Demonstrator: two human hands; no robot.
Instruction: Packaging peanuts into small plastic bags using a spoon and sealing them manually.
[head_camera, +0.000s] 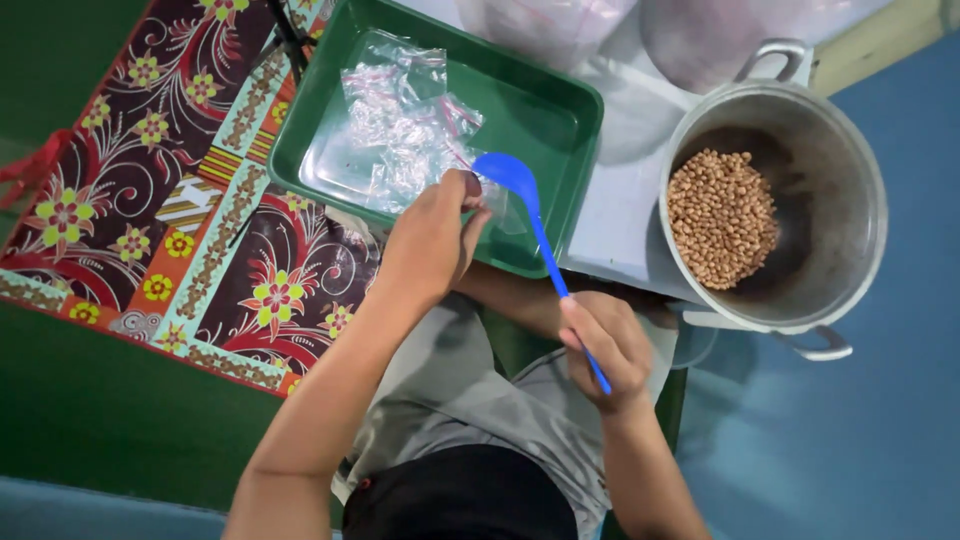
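Note:
My right hand (605, 345) grips the handle of a blue plastic ladle (520, 190), its bowl raised over the near edge of a green tray (560, 110). My left hand (435, 235) pinches a small clear plastic bag (495, 200) right beside the ladle's bowl. Several more small clear bags (400, 125) lie in a loose pile inside the tray. To the right stands a metal pot (850, 200) with two handles, holding a heap of brown peanuts (720, 215).
A patterned red floral mat (170, 220) covers the green floor at left. A pale sheet (620, 220) lies under the tray and pot. Large clear bags (700, 35) sit at the top. The floor at right is blue.

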